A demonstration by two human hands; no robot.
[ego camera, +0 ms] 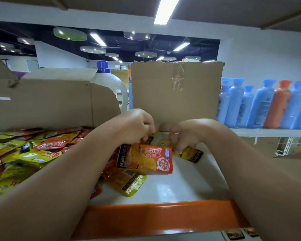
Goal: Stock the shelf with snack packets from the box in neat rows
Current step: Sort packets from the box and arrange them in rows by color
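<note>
Both my bare forearms reach forward, wrists bent down, backs of the hands up. My left hand (135,126) curls its fingers onto the top edge of the red packet (146,159). My right hand (186,133), just beside it, pinches the yellow packet (192,153) with curled fingertips.
</note>
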